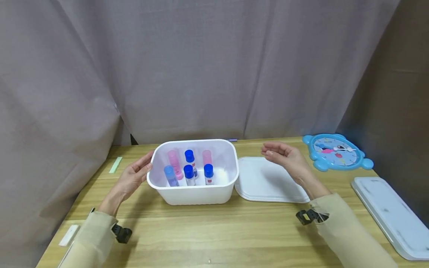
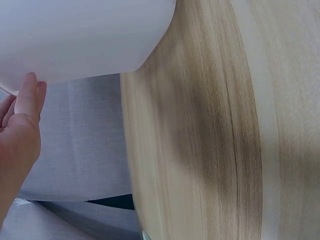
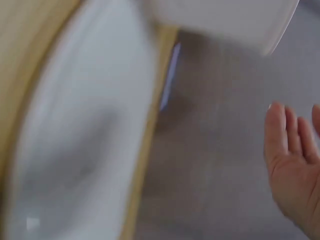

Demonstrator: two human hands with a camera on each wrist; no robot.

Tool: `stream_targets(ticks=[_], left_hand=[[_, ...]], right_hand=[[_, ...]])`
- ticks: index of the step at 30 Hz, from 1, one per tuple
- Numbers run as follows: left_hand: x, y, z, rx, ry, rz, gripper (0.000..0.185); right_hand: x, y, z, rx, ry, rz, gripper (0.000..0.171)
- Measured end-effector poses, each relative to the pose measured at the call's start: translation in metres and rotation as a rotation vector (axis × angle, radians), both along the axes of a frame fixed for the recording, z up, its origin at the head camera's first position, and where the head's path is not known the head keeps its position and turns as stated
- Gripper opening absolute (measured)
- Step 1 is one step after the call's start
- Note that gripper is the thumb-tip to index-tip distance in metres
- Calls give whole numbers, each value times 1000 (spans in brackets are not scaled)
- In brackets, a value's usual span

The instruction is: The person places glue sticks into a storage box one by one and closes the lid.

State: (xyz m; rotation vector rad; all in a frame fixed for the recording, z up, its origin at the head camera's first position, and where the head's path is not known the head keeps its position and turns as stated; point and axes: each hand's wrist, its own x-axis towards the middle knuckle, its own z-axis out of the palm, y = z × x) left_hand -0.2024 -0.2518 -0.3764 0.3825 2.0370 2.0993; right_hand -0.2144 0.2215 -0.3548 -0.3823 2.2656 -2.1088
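Observation:
A white plastic tub (image 1: 197, 193) stands on the wooden table and holds several upright tubes with blue caps (image 1: 188, 171) and pink ones (image 1: 174, 160). My left hand (image 1: 135, 175) lies open against the tub's left wall, fingertips (image 2: 27, 95) touching the tub (image 2: 75, 35). My right hand (image 1: 283, 154) hovers open above the flat white lid (image 1: 264, 180) that lies right of the tub, holding nothing. In the right wrist view the right hand's fingers (image 3: 290, 145) are straight, with the lid (image 3: 75, 150) blurred below.
A blue toy clock (image 1: 335, 150) lies at the back right. A white tray (image 1: 392, 214) sits by the right edge. A green strip (image 1: 115, 164) and a white slip (image 1: 68, 235) lie at the left. Grey curtain hangs behind the table.

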Motion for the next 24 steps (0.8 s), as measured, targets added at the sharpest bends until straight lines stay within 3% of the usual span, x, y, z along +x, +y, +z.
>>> stream_targets(ticks=[3,8,11,24], left_hand=[[1,-1,-1,15,30,-18,62],[2,-2,-1,42,38,-38,61],[3,-3,0,45,33,-44,61],[2,-3,-1,62,30,-51,61]], right_hand=[[2,35,-21,-42,-44,-172,38],[12,82,-48,184,-168,-392,50],[17,97,-56,356,-214,-416,54],[18,108,-73,558,-341,-479,45]])
